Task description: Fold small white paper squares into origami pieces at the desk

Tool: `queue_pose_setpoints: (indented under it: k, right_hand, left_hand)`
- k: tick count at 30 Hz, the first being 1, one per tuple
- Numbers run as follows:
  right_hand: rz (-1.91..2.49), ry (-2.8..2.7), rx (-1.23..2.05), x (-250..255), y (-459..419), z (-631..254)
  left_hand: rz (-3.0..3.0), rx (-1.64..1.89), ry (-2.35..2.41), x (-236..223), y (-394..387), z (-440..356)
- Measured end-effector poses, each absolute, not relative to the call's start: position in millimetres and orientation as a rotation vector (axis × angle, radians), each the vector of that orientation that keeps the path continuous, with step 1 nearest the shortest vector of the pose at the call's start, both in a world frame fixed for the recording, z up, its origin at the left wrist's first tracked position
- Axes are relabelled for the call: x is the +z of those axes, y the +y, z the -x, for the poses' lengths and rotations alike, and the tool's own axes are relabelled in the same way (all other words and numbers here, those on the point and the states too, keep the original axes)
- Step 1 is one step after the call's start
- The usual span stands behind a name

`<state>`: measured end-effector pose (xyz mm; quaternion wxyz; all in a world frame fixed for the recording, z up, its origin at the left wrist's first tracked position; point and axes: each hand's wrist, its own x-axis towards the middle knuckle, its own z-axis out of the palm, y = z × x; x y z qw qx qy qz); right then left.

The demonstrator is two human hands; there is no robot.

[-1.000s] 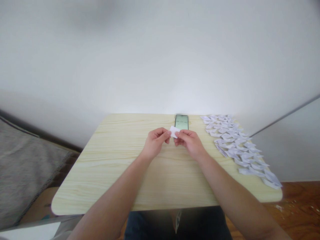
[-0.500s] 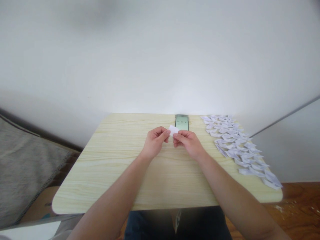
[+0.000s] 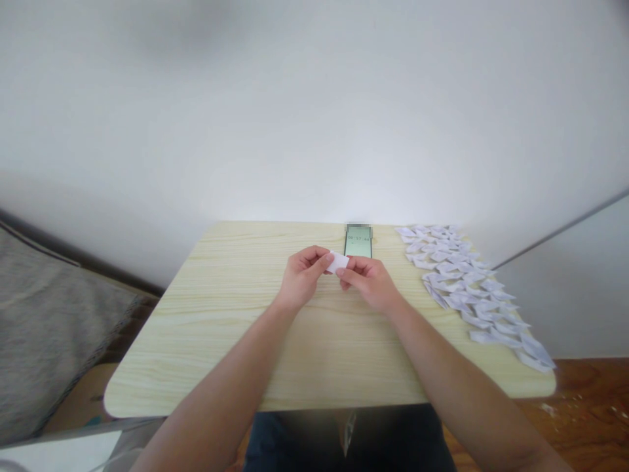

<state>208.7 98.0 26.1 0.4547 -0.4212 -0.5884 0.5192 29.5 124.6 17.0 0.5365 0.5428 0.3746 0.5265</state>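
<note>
A small folded piece of white paper [image 3: 338, 261] is held above the table between both hands. My left hand [image 3: 304, 275] pinches its left end between thumb and fingers. On its lower right side, my right hand [image 3: 368, 280] grips it with the thumb on top; the fingers behind are partly hidden. Just beyond the hands lies a phone [image 3: 358, 242] with a green timer screen, its near end partly covered by the right hand. Several folded white paper boats [image 3: 457, 269] are lined up in rows along the table's right side.
The light wooden table [image 3: 211, 314] meets a white wall [image 3: 314, 118] at its back edge. A grey cloth-covered piece [image 3: 54, 328] stands to the left. Small scraps [image 3: 548, 410] lie on the brown wooden floor [image 3: 590, 387] at the lower right.
The paper has shifted slightly left and turned a little in the fingers. My right thumb has slid left along its lower edge. Both hands keep their hold.
</note>
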Motion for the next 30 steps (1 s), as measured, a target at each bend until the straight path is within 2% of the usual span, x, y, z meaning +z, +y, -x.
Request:
queue_pose_setpoints:
  k: [11,15,21,25,30]
  right_hand:
    - [1.017,-1.318,1.232,18.3,103.0,-212.9]
    - [1.131,-1.251,1.300,20.3,100.1,-211.7]
    - [1.242,-1.310,1.320,18.3,49.6,-222.0]
    - [1.343,-1.579,1.166,12.2,-0.1,-235.3]
    - [1.335,-1.876,0.784,7.7,-29.3,-242.5]
  left_hand:
    - [-1.354,1.164,0.837,20.8,120.8,-32.4]
    - [-1.351,1.169,0.822,24.6,118.7,-30.7]
    - [-1.506,0.984,0.911,18.6,73.7,-28.1]
    - [-1.626,0.835,1.102,7.9,25.5,-30.5]
    - [-2.037,0.748,1.291,11.9,-7.5,-30.6]
